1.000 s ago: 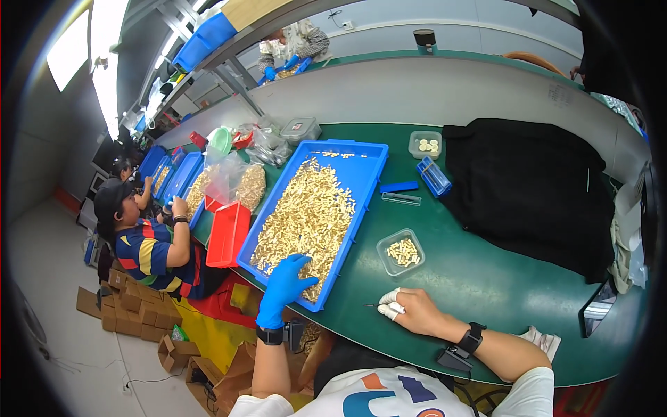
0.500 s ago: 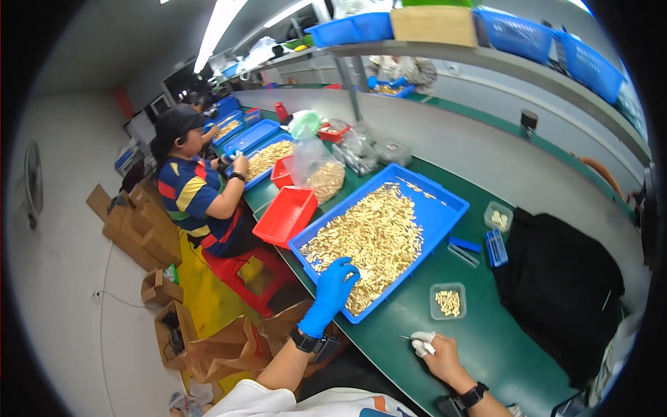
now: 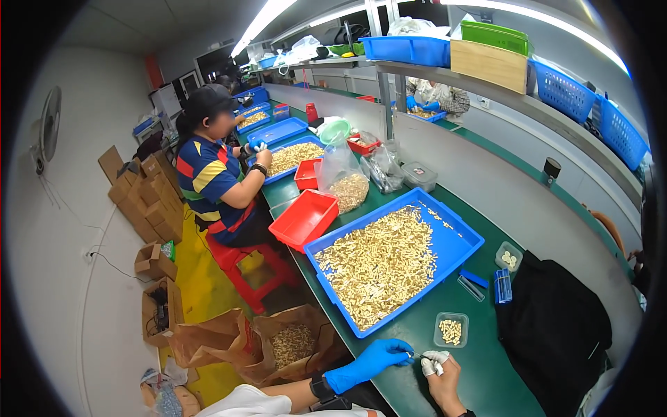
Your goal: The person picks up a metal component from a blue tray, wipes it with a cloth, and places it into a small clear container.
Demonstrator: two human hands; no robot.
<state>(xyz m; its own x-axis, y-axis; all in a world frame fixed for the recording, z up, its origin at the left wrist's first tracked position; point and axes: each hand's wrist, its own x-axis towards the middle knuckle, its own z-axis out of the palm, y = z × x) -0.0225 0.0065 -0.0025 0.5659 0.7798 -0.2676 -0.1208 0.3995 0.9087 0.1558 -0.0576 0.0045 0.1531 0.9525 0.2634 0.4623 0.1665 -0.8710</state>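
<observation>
My left hand (image 3: 372, 365), in a blue glove, is closed in a pinch around a small brass piece (image 3: 410, 355) over the table's front edge. My right hand (image 3: 441, 375), with white finger covers, grips a thin dark metal tool (image 3: 420, 356), its tip at the left fingertips. The tool's exact kind is too small to tell. Just beyond the hands stands a clear plastic tub (image 3: 442, 340) with small brass pieces inside. A large blue tray (image 3: 455, 243) heaped with small brass pieces (image 3: 379, 260) lies farther off to the left.
On the green table (image 3: 410, 389) are a red bin (image 3: 303, 219), a clear bag of pieces (image 3: 347, 191), a blue case (image 3: 503, 286) and black cloth (image 3: 556, 320). A co-worker (image 3: 219, 167) sits at left. Paper sacks (image 3: 208, 340) stand on the floor below. A shelf (image 3: 500, 87) runs above.
My left hand has left the brass pieces in the blue tray and come toward me, meeting the tool in my right hand. The view has shifted.
</observation>
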